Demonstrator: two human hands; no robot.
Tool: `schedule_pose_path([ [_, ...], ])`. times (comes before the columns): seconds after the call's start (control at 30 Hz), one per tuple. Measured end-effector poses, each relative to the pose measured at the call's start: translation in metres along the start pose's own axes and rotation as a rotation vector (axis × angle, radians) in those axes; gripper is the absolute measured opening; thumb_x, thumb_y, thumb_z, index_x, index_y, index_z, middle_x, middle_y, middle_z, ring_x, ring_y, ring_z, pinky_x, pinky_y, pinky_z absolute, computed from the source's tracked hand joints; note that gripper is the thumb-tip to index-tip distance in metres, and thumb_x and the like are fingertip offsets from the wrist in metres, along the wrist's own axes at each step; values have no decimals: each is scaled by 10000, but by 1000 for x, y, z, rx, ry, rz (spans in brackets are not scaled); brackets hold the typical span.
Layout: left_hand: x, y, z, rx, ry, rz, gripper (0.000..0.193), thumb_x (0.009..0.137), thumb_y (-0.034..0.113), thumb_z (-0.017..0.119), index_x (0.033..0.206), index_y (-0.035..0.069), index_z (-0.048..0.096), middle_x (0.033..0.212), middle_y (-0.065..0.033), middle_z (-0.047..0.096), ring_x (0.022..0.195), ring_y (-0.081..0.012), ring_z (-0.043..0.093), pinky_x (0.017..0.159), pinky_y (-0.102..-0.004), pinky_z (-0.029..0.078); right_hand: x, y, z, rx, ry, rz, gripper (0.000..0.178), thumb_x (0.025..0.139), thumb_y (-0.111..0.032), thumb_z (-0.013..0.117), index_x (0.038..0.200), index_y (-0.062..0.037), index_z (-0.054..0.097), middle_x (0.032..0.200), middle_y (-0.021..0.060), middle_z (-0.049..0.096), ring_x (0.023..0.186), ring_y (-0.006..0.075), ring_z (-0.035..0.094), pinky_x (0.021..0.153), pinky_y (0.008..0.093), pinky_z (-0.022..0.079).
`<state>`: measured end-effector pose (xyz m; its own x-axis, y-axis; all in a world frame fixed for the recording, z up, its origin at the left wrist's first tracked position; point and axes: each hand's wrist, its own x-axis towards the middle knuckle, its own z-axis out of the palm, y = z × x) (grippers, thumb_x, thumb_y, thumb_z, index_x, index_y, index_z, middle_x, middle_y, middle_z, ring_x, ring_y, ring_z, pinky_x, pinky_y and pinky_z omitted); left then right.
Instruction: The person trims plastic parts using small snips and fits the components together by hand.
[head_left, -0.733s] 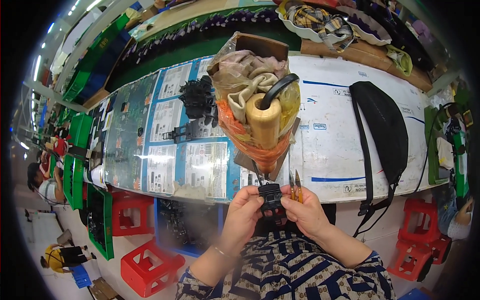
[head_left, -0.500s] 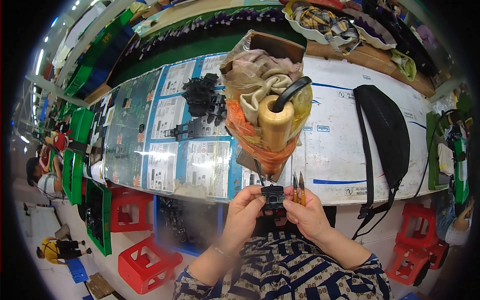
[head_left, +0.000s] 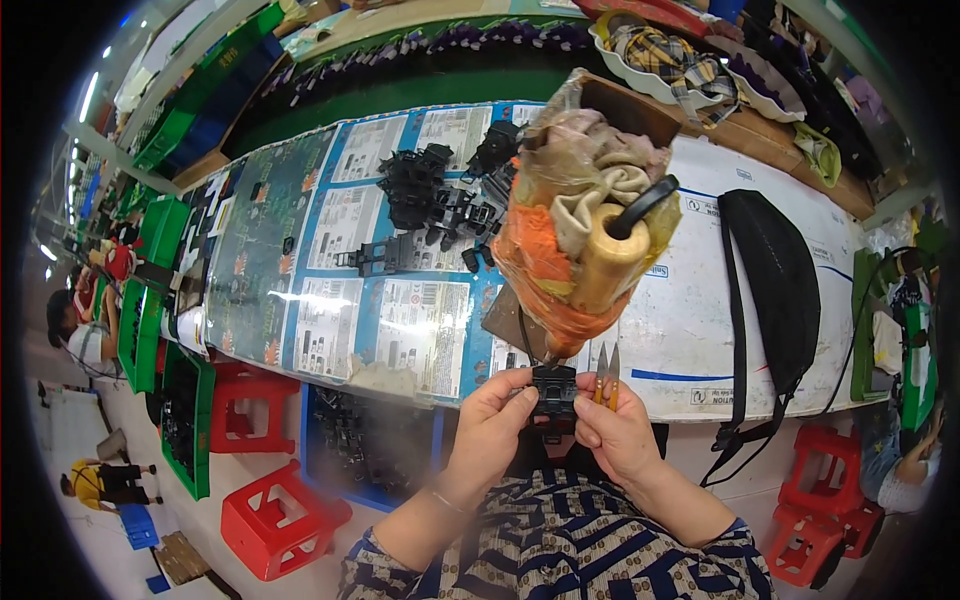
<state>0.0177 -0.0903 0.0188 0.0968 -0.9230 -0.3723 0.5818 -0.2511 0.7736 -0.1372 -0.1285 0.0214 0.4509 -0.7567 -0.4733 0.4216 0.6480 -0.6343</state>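
Note:
Between my two hands, over the table's front edge, is a small black plastic part [head_left: 554, 394]. My left hand [head_left: 485, 435] pinches its left side with thumb and fingers. At its right side my right hand [head_left: 622, 435] pinches it as well, and also keeps a pointed two-pronged tool with golden grips [head_left: 608, 375], like tweezers or snips, tips upward, between its fingers. Just above the part stands a bulky tool with a wooden handle [head_left: 600, 275], wrapped in cloth, orange material and clear plastic. Its narrow tip points down at the part's far edge; whether they touch I cannot tell.
A pile of black plastic parts [head_left: 430, 200] lies on the table left of the wrapped tool. Right of it lies a black bag [head_left: 775, 290] with straps. A blue crate [head_left: 440, 450] of black parts and red stools [head_left: 280, 525] stand below at left.
The view has shifted, so the wrapped tool appears farther right and leaning, and more of the black pile shows. Both hands keep their hold on the black part.

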Motion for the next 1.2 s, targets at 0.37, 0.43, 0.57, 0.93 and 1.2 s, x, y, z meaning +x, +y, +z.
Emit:
schedule_pose_path([
  [0.37,2,2,-4,74,-11,27,259,875,-30,482,1128,-74,518,1055,-68,544,924,-109,553,817,-234,458,3,-2,3,36,54,11,183,869,-21,527,1047,-15,484,714,11,481,494,66,384,464,217,318],
  [0.43,3,2,-5,107,-17,42,262,871,-36,482,1128,-80,515,1065,-68,532,931,-108,548,823,-233,454,4,-2,2,41,56,16,176,872,-18,521,1044,-18,486,714,10,481,491,66,382,462,217,313],
  [0.57,7,7,-1,186,-34,65,261,870,-31,485,1124,-84,514,1031,-69,534,874,-110,562,776,-229,468,7,-3,0,26,37,26,142,890,-60,512,1028,-86,534,704,-19,499,481,51,380,462,200,302],
  [0.93,15,13,4,298,-43,112,258,862,-28,500,1114,-79,525,950,-65,530,822,-112,576,716,-233,486,11,-13,5,77,-15,19,148,910,-65,479,1055,-37,487,762,31,546,508,46,381,473,186,310],
  [1.2,19,12,3,280,-52,103,243,857,-28,499,1092,-73,548,927,-62,523,825,-113,574,726,-232,483,13,-17,8,63,-25,32,99,897,-85,520,996,-75,517,720,-5,509,476,33,374,440,178,286],
])
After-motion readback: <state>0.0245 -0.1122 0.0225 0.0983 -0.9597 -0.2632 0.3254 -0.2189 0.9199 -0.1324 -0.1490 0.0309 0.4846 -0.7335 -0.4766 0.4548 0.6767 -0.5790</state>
